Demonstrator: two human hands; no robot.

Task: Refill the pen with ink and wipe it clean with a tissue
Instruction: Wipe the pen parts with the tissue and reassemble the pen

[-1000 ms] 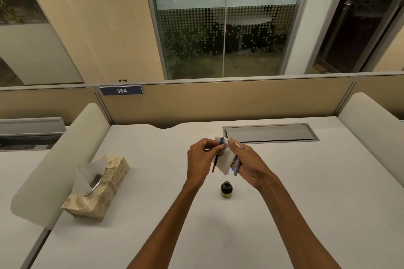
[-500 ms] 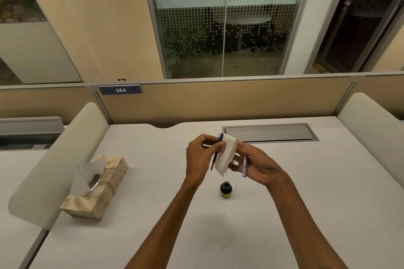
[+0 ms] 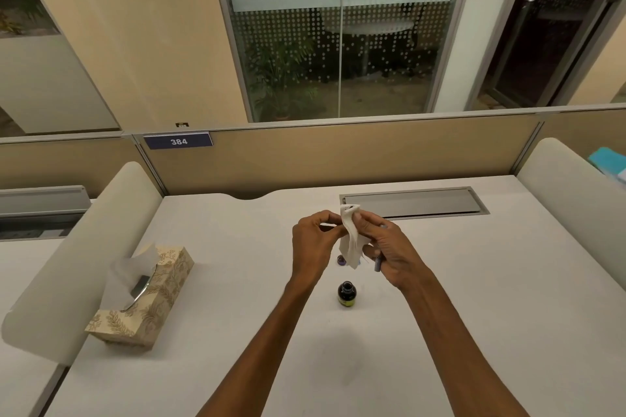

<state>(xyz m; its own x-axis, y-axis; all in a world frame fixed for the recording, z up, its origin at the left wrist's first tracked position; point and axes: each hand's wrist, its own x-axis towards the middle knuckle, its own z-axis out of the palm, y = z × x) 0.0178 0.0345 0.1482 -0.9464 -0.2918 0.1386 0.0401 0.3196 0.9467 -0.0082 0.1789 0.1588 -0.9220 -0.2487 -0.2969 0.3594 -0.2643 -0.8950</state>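
head | left hand [image 3: 313,243] grip pinching something hidden behind tissue [image 3: 350,240] | right hand [image 3: 386,247] grip pinching tissue, also clasping partly hidden pen piece [image 3: 377,263] | ink bottle [image 3: 346,294] standing open mid-desk [image 3: 474,281], beneath hands

Soft crumpled paper tissue [image 3: 350,240], glossy dark glass ink bottle [image 3: 346,294], matt white desk [image 3: 474,298]

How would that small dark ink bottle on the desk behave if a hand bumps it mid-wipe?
The small dark glass ink bottle stands upright with no cap, so a knock would probably spill ink. It looks squat, so it may slide before it tips on the smooth white desk. Its round body would likely roll once it is down.
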